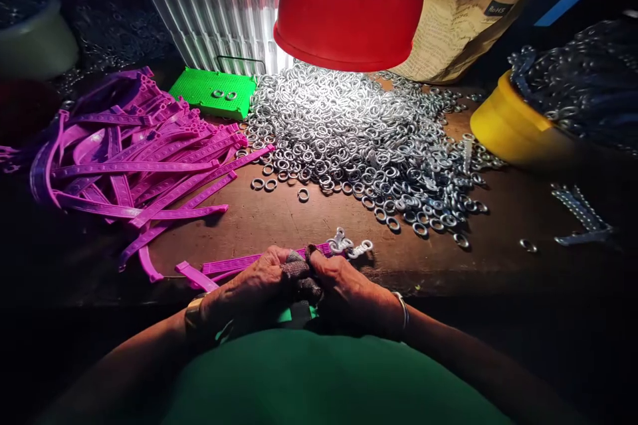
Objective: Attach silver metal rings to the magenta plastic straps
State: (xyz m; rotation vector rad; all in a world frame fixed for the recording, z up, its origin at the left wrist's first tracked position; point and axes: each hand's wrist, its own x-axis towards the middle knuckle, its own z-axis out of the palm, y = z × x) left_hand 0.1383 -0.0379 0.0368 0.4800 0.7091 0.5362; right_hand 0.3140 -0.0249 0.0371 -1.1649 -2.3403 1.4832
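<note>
My left hand (pixel 259 282) and my right hand (pixel 343 289) meet at the near edge of the wooden bench (pixel 299 226). Together they grip a purple plastic strap (pixel 234 264) that lies flat and runs off to the left. Grey cloth wraps some of my fingertips (pixel 299 270). A few metal rings (pixel 349 246) sit on the strap's right end, just beyond my right fingers. A large heap of loose silver rings (pixel 359 139) lies under the lamp, farther back.
A pile of purple straps (pixel 134 153) covers the left side. A green plastic tray (pixel 214 91) holds two rings behind it. A red lamp shade (pixel 349 10) hangs overhead. A yellow bowl (pixel 508 126) of rings stands right, with loaded strips (pixel 581 212) near it.
</note>
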